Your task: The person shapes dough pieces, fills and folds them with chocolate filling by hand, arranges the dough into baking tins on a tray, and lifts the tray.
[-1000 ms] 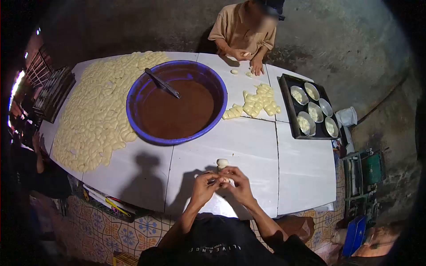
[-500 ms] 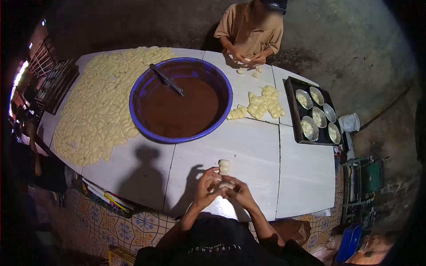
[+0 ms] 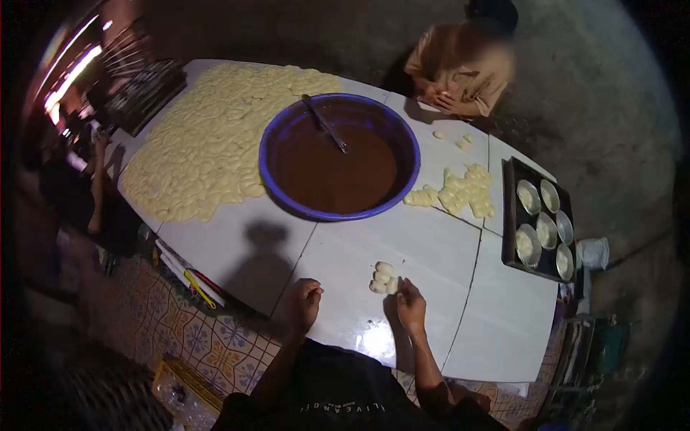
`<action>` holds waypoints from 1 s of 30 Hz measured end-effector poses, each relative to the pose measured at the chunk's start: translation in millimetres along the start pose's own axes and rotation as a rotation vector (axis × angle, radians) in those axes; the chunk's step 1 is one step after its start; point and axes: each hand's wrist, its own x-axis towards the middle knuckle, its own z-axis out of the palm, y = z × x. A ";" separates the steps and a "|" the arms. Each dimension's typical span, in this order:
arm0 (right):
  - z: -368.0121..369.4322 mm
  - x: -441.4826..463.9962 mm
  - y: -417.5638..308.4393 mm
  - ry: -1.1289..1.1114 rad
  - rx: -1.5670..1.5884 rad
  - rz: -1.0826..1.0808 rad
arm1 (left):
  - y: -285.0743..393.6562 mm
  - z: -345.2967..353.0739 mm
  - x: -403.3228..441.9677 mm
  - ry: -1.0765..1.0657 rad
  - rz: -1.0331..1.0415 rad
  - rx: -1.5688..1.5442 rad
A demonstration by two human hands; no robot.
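Note:
Several small pale dough pieces [image 3: 383,278] sit bunched together on the white tabletop in front of me. Just right of them is my right hand [image 3: 411,309], fingers curled in beside the nearest piece. Whether it touches that piece or has something inside the curl I cannot tell. My left hand [image 3: 309,302] hovers near the table's front edge, left of the dough pieces and apart from them. Its fingers are drawn together, and no dough shows in them. Beyond my hands stands a large blue basin [image 3: 341,215] of brown stuff, with a dark-handled utensil [image 3: 325,123] leaning inside.
A wide spread of pale dough pieces [image 3: 194,144] covers the table's left side. More dough [image 3: 466,190] lies right of the basin. A black tray [image 3: 510,208] with several metal tins stands at the right. Across the table, a person [image 3: 460,72] has both hands together.
My hands have parted from round a dough piece, the left moving left and the right moving right. The dough group now shows more pieces. My view has shifted.

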 end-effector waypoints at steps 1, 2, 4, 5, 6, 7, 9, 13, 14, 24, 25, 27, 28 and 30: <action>2.2 4.4 15.7 0.039 0.053 0.026 | 8.8 -4.7 -0.2 -0.017 0.074 0.123; -2.4 6.1 12.8 0.041 -0.008 0.009 | 5.5 -3.0 -2.1 0.017 0.173 0.179; -7.0 6.5 10.8 0.048 -0.060 -0.044 | 11.7 0.5 -3.0 0.063 0.195 0.211; -7.8 3.8 13.6 0.054 -0.056 -0.073 | 20.1 0.9 -3.2 0.074 0.119 0.171; -6.1 1.7 15.7 0.070 -0.033 -0.040 | 18.8 0.9 -3.7 0.096 0.112 0.180; -6.2 -0.4 14.4 0.068 -0.012 -0.044 | 14.6 2.7 -4.1 0.111 0.105 0.185; -11.6 -5.7 14.6 0.074 0.026 -0.040 | 7.3 7.7 -5.8 0.135 0.127 0.207; -22.2 -3.0 28.6 0.027 0.296 0.138 | -3.7 4.9 -1.3 0.127 -0.017 0.022; -27.2 -9.7 4.1 0.126 0.342 0.094 | -3.7 1.8 1.7 0.119 -0.113 -0.133; 37.9 -41.9 -72.9 -0.198 0.262 -0.043 | -155.5 -156.4 129.1 0.730 0.078 0.160; 45.2 -43.2 -98.7 -0.291 0.267 -0.031 | -142.9 -175.8 137.8 0.776 0.049 0.416; 74.7 -36.3 -96.8 -0.453 0.263 -0.098 | -123.8 -205.2 159.6 0.813 0.014 0.729; 82.1 -31.3 -114.3 -0.546 0.237 -0.092 | -126.8 -217.6 170.0 0.792 0.019 0.788; 103.7 -19.5 -141.3 -0.607 0.177 -0.105 | -138.6 -234.0 184.3 0.727 -0.025 0.929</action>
